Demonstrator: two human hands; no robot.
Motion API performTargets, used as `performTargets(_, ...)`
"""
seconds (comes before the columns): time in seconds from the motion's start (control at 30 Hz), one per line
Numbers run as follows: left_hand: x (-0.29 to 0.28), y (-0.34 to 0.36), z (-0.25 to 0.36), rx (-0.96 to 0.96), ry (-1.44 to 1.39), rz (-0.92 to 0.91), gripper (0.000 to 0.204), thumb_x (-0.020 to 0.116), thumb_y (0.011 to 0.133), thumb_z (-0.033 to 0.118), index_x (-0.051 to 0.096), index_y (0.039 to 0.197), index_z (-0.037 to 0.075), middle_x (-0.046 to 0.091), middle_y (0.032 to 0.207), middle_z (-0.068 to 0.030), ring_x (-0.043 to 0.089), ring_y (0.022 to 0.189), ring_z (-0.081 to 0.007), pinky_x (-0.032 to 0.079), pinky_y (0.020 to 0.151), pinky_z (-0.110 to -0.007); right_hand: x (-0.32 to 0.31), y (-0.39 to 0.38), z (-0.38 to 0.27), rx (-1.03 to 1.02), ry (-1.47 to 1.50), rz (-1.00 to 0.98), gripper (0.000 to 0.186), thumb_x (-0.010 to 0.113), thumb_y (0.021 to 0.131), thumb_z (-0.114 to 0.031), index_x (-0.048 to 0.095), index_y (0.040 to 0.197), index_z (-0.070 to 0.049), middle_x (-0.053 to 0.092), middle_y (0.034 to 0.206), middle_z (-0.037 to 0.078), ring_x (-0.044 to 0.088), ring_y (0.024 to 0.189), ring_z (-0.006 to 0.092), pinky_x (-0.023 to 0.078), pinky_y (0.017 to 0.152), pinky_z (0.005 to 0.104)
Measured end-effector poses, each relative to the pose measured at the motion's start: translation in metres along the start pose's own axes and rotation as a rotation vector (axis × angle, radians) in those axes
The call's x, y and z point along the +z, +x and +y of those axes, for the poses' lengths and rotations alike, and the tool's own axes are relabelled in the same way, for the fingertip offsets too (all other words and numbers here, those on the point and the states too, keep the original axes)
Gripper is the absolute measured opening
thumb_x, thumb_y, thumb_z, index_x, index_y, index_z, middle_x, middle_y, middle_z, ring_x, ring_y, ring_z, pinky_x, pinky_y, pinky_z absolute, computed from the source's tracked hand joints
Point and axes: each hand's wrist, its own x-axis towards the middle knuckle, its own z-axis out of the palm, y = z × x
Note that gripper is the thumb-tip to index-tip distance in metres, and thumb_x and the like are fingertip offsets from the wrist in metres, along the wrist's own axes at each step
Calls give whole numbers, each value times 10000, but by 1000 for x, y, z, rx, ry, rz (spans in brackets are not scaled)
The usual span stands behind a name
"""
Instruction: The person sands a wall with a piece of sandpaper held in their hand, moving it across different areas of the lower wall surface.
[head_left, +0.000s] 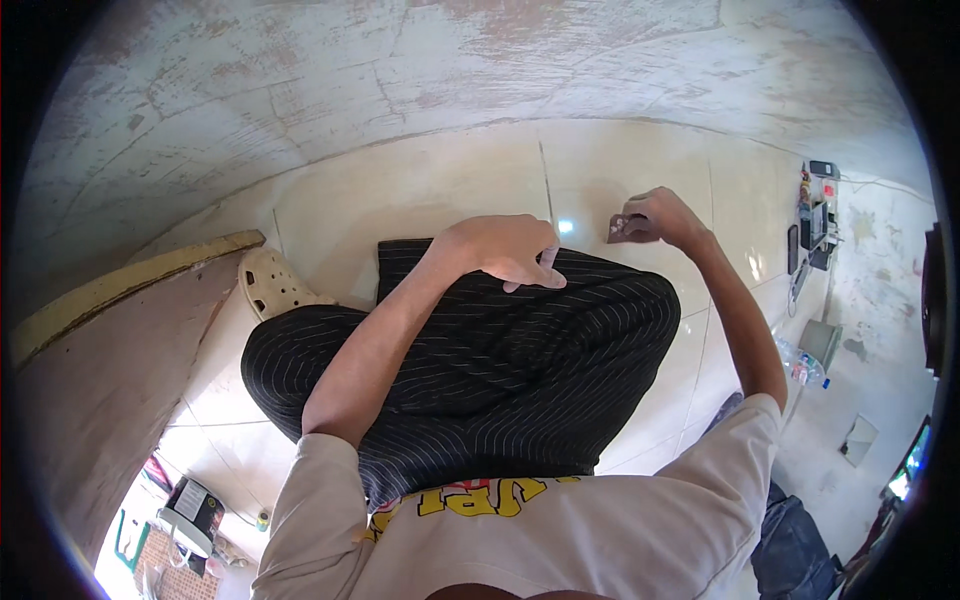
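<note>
My left hand (508, 250) hangs over my lap, above the black pinstriped trousers (470, 360). Its fingers are loosely bent and apart, and nothing shows between them. Farther right and forward, my right hand (655, 214) is closed on a small flat brown piece (626, 229) with pale marks. That piece sticks out to the left of the fingers, over the tiled floor (450, 180); its exact kind is not clear. A small bright spot of light lies on the floor between the two hands.
A rough, patchy wall (440, 70) rises in front. At left are a cream clog (275, 285) and a wooden-edged panel (140, 290). Small devices (815, 225) and a plastic bottle (800, 362) stand at right. Dark cloth (790, 545) lies behind, at lower right.
</note>
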Motion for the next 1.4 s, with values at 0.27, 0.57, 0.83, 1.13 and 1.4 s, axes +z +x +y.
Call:
performTargets(0.27,-1,6,-3,-14,-57,27,420,637,882,464,656,837,47,574,506,-48,588,551,-178,449,578,-364,-18,88,23,-239,-386,492,145,594,801,-146,637,924,-83,644,852,79,642,780,288,527,700,397)
performTargets(0.57,-3,1,-2,-37,-60,43,422,644,885,463,653,825,45,571,493,-47,581,540,-169,445,581,-368,-15,22,-4,308,183,388,196,697,861,-182,652,910,3,628,782,167,605,682,335,485,651,380)
performTargets(0.83,0,1,-11,-41,-32,59,429,639,889,471,647,839,45,572,492,-48,587,547,-177,448,594,-381,79,-94,-3,998,1031,982,216,690,913,-210,609,1011,-35,636,743,74,561,552,122,400,419,287)
performTargets(1.13,-2,7,-7,-32,-23,72,421,635,893,460,630,844,42,571,497,-49,582,533,-183,456,597,-385,129,-78,-12,1218,912,1252,218,702,908,-186,545,909,-36,593,670,81,523,446,129,386,347,276)
performTargets(1.4,-2,7,-8,-62,-6,63,387,646,889,442,624,849,58,564,497,-50,587,549,-183,446,584,-380,98,8,-3,999,791,1322,219,685,909,-172,553,926,2,607,685,87,606,597,158,471,457,333)
